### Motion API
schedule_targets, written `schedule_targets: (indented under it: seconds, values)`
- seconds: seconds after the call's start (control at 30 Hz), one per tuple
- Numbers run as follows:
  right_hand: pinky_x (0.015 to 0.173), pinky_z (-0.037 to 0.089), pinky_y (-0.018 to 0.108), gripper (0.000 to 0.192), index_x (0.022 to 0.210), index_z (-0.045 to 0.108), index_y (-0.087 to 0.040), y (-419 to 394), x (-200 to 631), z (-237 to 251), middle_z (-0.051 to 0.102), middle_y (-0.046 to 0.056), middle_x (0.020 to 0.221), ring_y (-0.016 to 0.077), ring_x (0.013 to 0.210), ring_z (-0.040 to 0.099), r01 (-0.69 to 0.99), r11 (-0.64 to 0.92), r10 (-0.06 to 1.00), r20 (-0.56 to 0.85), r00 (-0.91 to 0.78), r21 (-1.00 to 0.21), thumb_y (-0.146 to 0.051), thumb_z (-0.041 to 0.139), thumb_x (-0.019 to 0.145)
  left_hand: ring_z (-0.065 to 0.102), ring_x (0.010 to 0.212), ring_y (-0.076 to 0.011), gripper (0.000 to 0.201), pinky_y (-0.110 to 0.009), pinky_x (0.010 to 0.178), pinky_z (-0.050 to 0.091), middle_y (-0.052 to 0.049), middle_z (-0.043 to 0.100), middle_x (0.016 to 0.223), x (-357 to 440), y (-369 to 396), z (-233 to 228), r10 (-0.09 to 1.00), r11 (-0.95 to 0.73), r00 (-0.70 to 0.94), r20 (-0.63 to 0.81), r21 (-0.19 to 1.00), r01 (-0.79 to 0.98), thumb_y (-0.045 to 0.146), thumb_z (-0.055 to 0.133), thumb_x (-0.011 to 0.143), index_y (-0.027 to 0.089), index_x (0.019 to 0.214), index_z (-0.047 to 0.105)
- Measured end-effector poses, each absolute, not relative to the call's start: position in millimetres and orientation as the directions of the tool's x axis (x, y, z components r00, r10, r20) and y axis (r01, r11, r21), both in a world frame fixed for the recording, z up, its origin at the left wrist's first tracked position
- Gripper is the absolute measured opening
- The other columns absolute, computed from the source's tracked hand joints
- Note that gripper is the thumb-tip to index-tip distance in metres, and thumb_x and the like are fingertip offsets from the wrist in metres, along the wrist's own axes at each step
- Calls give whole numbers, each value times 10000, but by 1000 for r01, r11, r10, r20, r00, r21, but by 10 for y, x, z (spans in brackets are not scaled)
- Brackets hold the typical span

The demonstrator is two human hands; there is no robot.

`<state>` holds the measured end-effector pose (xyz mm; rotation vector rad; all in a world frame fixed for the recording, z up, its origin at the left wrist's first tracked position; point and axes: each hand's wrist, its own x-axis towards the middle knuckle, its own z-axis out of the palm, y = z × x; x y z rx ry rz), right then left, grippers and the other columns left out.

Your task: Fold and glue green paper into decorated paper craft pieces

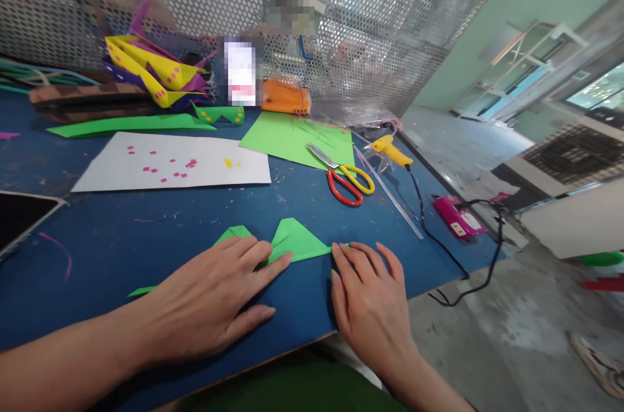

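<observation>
Folded green paper piece (pixel 292 240): lies flat on the blue table (pixel 146 230) near its front edge, two pointed flaps raised, a thin green tip showing out beyond the wrist of the left hand. Left hand (pixel 214 295): laid palm-down over the near-left part of the piece, fingers spread and extended, fingertips pressing along the fold. Right hand (pixel 368 298): palm-down just right of the piece, fingers held close together, fingertips touching its right corner; holds nothing. Beyond the right hand's fingertips: scissors (pixel 344 175) with one red and one yellow handle, blades resting on a flat green sheet (pixel 292 136). Further right of the scissors: yellow glue gun (pixel 390 151), its black cord (pixel 439 243) running off the table edge, and a long clear ruler (pixel 390 194) lying diagonally. Beyond the left hand: white sheet (pixel 170 165) scattered with small pink and yellow paper squares. Behind that: long green strip (pixel 131 125), heap of yellow and purple paper shapes (pixel 156 74), orange item (pixel 285 99). Far left of the left hand: dark tablet screen (pixel 22 217). Off the table, right: pink power strip (pixel 458 217) on the floor. Backing: perforated metal screen (pixel 370 28).
</observation>
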<state>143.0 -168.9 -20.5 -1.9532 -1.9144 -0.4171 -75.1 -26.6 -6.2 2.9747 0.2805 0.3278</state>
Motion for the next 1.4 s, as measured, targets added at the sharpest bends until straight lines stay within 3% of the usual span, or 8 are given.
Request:
schedule_targets:
  seconds: [0.17, 0.27, 0.37, 0.57, 0.67, 0.9, 1.17, 1.4]
  values:
    - [1081, 319, 510, 248, 1120, 704, -104, -1612, 1404, -170, 732, 115, 1118, 299, 1135, 594, 997, -29, 868, 496, -10, 72, -148, 525, 955, 551, 931, -271, 461, -400, 804, 430, -85, 589, 1046, -741, -274, -59, 203, -974, 965, 168, 133, 182, 394, 538, 972, 225, 1400, 511]
    - [1030, 373, 461, 248, 1031, 715, -142, -1442, 1370, -114, 728, 94, 1054, 252, 1032, 612, 956, 227, 852, 438, -287, 186, -94, 487, 949, 550, 881, -262, 472, -396, 772, 446, -81, 590, 1011, -728, -268, -53, 202, -976, 967, 156, 112, 186, 407, 538, 971, 213, 1400, 510]
    - [828, 447, 399, 272, 924, 713, -131, -1294, 1361, -67, 697, 95, 898, 201, 780, 594, 845, 452, 768, 358, -531, 284, -68, 450, 946, 560, 819, -240, 425, -379, 733, 470, -76, 617, 973, -733, -234, -56, 185, -980, 970, 159, 98, 171, 388, 514, 983, 194, 1359, 549]
    - [708, 430, 367, 280, 891, 728, -98, -1228, 1484, -119, 694, 117, 886, 194, 727, 589, 828, 417, 735, 397, -549, 374, -31, 459, 931, 647, 808, -171, 274, -303, 698, 479, -40, 728, 916, -802, -133, -81, 296, -954, 842, 450, 104, 280, 205, 444, 1024, 210, 1057, 717]
    - [721, 447, 370, 295, 915, 731, -89, -1213, 1498, -108, 693, 116, 885, 186, 706, 581, 860, 374, 770, 401, -497, 348, -12, 447, 929, 647, 740, -148, 291, -285, 637, 458, -18, 731, 839, -796, -111, -75, 319, -945, 820, 476, 86, 317, 222, 475, 1018, 227, 907, 743]
    - [816, 484, 377, 286, 1160, 689, -61, -1176, 1144, -92, 695, 130, 1008, 231, 884, 608, 885, 458, 772, 454, -444, 86, -90, 492, 954, 633, 771, -169, 312, -307, 664, 474, -41, 717, 830, -781, -121, -64, 255, -963, 851, 459, 44, 265, 202, 443, 1019, 198, 928, 742]
    - [803, 476, 369, 258, 1089, 714, -72, -1206, 1026, -160, 693, 103, 917, 217, 834, 603, 901, 432, 803, 463, -375, -19, -102, 494, 957, 651, 770, -162, 263, -297, 662, 440, -16, 714, 812, -805, -134, -64, 485, -866, 792, 371, 332, 375, 277, 526, 996, 207, 834, 721]
    - [795, 448, 352, 268, 1079, 720, -131, -1173, 1082, -134, 713, 69, 922, 199, 835, 608, 907, 416, 812, 475, -340, -63, -118, 467, 991, 641, 795, -184, 265, -321, 691, 410, -21, 701, 829, -802, -118, -21, 451, -882, 834, 317, 303, 362, 309, 505, 1012, 190, 858, 685]
